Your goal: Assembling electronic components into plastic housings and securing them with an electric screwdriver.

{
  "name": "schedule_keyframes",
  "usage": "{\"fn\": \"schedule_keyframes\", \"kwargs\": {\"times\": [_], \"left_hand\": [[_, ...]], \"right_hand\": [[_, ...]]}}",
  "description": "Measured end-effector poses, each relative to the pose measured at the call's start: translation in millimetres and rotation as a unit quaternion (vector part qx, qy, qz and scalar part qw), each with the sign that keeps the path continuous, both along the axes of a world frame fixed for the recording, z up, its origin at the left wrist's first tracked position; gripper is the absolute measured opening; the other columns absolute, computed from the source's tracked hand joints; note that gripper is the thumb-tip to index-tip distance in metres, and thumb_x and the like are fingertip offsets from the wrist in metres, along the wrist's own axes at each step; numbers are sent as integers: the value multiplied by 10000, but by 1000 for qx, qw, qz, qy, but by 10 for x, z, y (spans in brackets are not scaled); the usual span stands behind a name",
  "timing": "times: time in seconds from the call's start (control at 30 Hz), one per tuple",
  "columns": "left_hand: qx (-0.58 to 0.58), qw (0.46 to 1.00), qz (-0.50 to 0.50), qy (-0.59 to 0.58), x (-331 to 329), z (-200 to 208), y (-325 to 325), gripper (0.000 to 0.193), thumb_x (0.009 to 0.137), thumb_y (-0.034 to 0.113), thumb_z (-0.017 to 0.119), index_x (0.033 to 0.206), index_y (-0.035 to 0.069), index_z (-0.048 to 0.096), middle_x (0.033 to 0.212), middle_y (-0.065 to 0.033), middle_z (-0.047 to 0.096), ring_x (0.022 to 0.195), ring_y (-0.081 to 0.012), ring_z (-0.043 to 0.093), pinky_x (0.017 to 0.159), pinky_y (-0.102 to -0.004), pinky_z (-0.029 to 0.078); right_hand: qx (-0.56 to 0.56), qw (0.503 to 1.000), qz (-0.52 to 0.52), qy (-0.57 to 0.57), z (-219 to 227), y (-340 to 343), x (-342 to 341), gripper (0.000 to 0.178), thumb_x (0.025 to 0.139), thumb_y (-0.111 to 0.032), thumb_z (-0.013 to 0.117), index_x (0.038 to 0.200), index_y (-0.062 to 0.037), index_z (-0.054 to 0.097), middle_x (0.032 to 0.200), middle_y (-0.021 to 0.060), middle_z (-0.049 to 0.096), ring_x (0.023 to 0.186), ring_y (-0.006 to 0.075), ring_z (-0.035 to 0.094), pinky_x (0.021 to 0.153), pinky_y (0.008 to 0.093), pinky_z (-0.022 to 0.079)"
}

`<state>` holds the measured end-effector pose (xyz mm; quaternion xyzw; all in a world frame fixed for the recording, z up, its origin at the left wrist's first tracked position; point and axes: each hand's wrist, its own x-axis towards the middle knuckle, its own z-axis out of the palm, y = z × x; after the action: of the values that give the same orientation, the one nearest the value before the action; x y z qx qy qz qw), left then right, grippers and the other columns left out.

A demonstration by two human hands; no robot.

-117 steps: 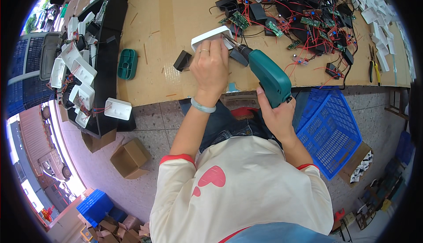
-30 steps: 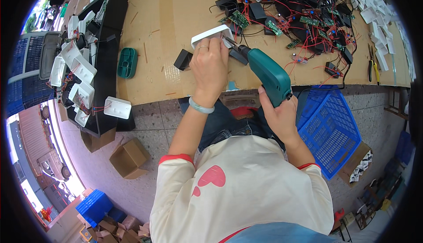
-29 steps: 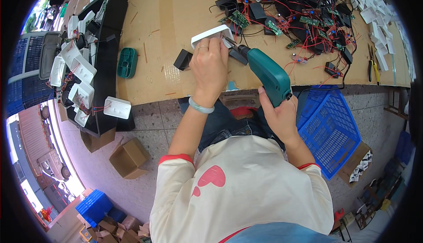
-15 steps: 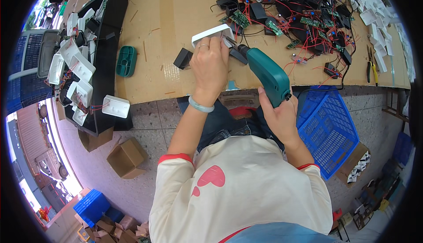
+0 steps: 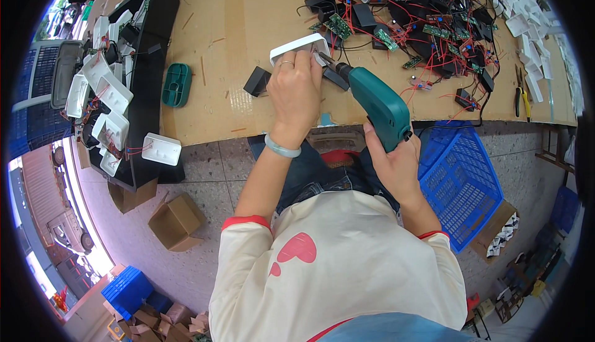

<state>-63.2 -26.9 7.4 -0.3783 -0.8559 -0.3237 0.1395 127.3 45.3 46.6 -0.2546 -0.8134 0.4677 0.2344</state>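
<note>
Barely shifting since the earlier frames: left hand [image 5: 296, 91] still pressing down on the white casing [image 5: 299, 48], right hand [image 5: 396, 159] still gripping the green drill [image 5: 376, 103], only the view sliding a touch.

Holding the white casing flat on the desk [image 5: 248, 26], at about twelve o'clock from the body, fingers curled closed over its near edge with the palm covering most of it. Wrapping the right hand fully round the drill's handle, at four o'clock from the casing, with the drill tip angling up toward ten o'clock and meeting the casing's right end just beside the left fingertips.

Judging by this, driving a screw into the casing, mid-step rather than starting or finishing. Calling next, most likely, for keeping the tip square on the screw, keeping the casing pinned so it is not twisting, then lifting the drill clear.

Lying just beside the casing at eight o'clock: a small black block [image 5: 256, 81]. Further out at nine o'clock, a green tray [image 5: 176, 84]. Spreading across the desk from one to three o'clock, a tangle of circuit boards and red wires [image 5: 427, 26]. Standing at five o'clock on the floor, a blue basket [image 5: 462, 184].
</note>
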Motion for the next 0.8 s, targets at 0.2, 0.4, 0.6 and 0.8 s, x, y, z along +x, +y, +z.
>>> {"fn": "schedule_keyframes", "kwargs": {"times": [0.2, 0.4, 0.6, 0.8], "left_hand": [[30, 999, 8, 37, -43, -54, 19, 71, 826, 77, 727, 817, 35, 670, 759, -113, 660, 637, -297, 646, 579, -398, 500], [26, 999, 9, 23, -52, -52, 5, 80, 832, 82, 731, 817, 33, 670, 763, -109, 660, 628, -274, 647, 579, -389, 502], [3, 1000, -2, -21, -25, 3, 3, 86, 853, 77, 684, 853, 1, 645, 844, -166, 659, 757, -347, 660, 655, -439, 526], [-8, 999, 17, 26, -26, 28, 23, 92, 856, 105, 707, 852, 28, 657, 848, -132, 663, 737, -317, 655, 640, -416, 515]], "right_hand": [[-26, 999, -29, -20, 110, -38, 66, 229, 914, -85, 698, 1084, 15, 581, 816, 142, 693, 684, 223, 675, 670, 314, 522], [-40, 994, -93, 48, 109, -53, 133, 183, 891, -62, 747, 1037, 27, 685, 774, 35, 676, 680, 119, 623, 645, 275, 493], [-70, 991, -99, 51, 137, -17, 288, 235, 909, -62, 734, 1114, 33, 665, 726, 14, 644, 606, 63, 578, 559, 219, 448], [-87, 987, -129, 37, 85, -4, 381, 244, 911, -60, 730, 1126, 35, 664, 717, 14, 641, 606, 63, 581, 556, 210, 446]]}}
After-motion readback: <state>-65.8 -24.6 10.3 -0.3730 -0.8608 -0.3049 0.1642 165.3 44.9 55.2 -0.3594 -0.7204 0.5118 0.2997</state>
